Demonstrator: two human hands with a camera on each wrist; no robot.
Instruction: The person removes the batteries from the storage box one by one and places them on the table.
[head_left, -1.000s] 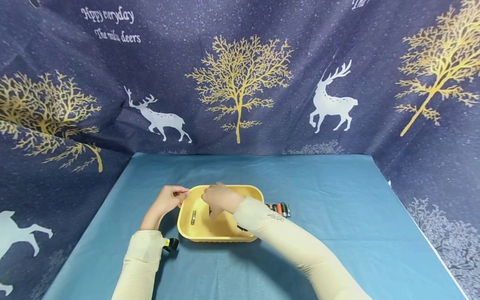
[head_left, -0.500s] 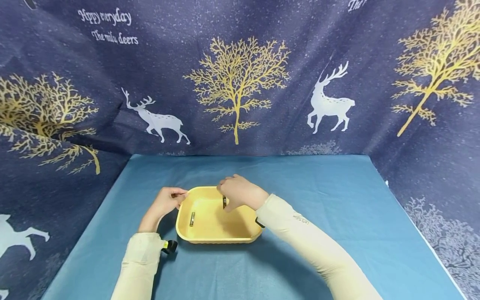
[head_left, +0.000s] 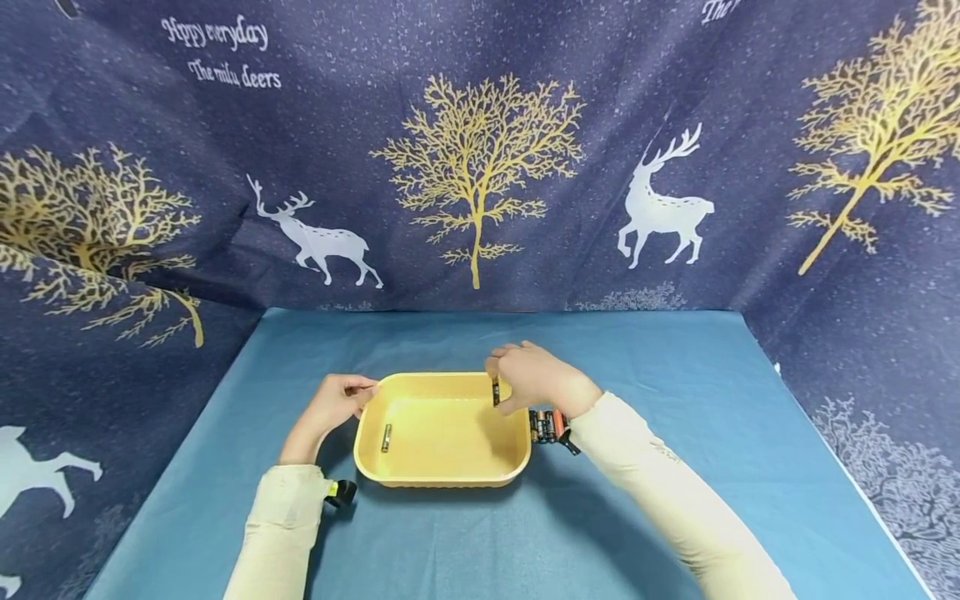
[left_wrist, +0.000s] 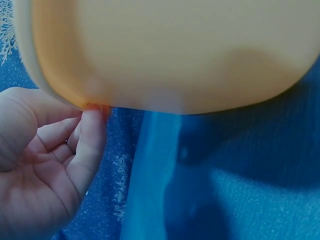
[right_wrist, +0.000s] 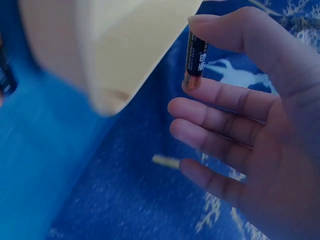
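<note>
My right hand (head_left: 536,379) pinches a small black battery (right_wrist: 196,60) with a copper-coloured end, thumb on one end and forefinger on the other. In the head view that hand is over the right rear corner of a yellow plastic basin (head_left: 442,481). At the basin's left rear corner, my left hand (head_left: 333,408) pinches the rim between thumb and fingers, as the left wrist view (left_wrist: 50,160) confirms up close. One more battery (head_left: 386,438) lies inside the basin near its left wall.
Several batteries (head_left: 546,426), black, copper and orange, lie side by side on the blue cloth (head_left: 637,358) just right of the basin, partly covered by my right wrist. A dark printed curtain (head_left: 525,250) hangs behind the table.
My right hand has lifted the battery from inside the basin and moved rightward to the right rear corner. The left hand keeps its grip on the rim.
</note>
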